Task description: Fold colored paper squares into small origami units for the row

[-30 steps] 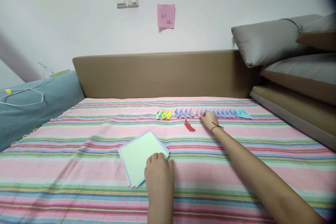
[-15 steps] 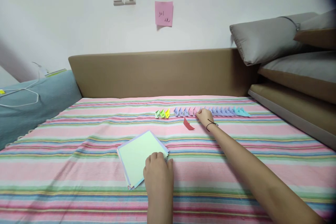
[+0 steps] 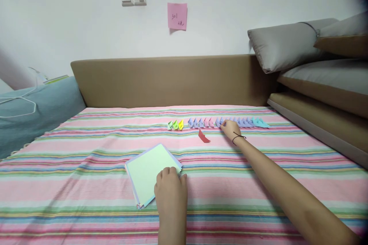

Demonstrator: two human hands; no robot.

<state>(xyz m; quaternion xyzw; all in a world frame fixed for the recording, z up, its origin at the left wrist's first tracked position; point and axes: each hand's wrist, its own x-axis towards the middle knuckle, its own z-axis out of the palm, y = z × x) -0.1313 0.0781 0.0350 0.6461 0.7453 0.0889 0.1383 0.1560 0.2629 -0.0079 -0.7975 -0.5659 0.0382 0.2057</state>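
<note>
My left hand (image 3: 171, 187) lies on the right corner of a stack of square paper sheets (image 3: 146, 174), pale green on top with lilac edges beneath. Its fingers rest together over the corner and the thumb stands apart. My right hand (image 3: 230, 128), with a black cord at the wrist, reaches to a row of small folded paper boats. Its fingertips pinch at a purple paper boat (image 3: 221, 120), partly hidden by the hand. Pink paper boats (image 3: 209, 122) and more purple ones (image 3: 195, 123) stand left of it, turquoise ones (image 3: 260, 123) at the right end.
A red paper boat (image 3: 203, 136) lies in front of the row. Green (image 3: 175, 124) and yellow (image 3: 181, 124) boats stand to the left. Grey and brown cushions (image 3: 322, 80) are piled at right; a brown backrest (image 3: 166, 82) borders the striped cloth (image 3: 94, 183).
My right hand has shifted right along the row, from beside the pink boats to the purple ones, uncovering a gap. My left hand stays on the paper stack. The view has turned slightly.
</note>
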